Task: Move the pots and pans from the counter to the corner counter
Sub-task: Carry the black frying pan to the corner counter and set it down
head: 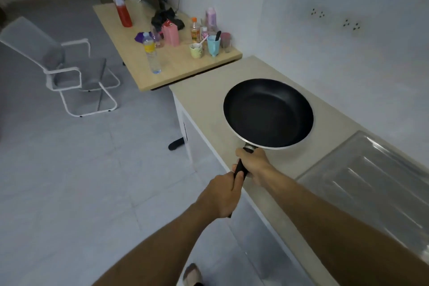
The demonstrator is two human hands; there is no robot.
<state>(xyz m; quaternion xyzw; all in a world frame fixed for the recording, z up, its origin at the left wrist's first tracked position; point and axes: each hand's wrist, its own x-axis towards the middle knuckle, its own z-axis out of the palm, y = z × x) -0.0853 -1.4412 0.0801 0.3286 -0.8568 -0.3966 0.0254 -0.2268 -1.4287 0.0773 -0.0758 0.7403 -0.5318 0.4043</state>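
A black non-stick frying pan with a silver rim is over the beige counter, near its left end. Whether it rests on the surface or hovers just above it I cannot tell. Its black handle points toward me. My right hand grips the handle close to the pan. My left hand grips the handle's near end, off the counter's front edge. The pan is empty.
A steel sink drainboard lies to the right on the counter. A wooden table beyond the counter's left end carries several bottles, cups and a pink carton. A grey chair stands on the tiled floor at left.
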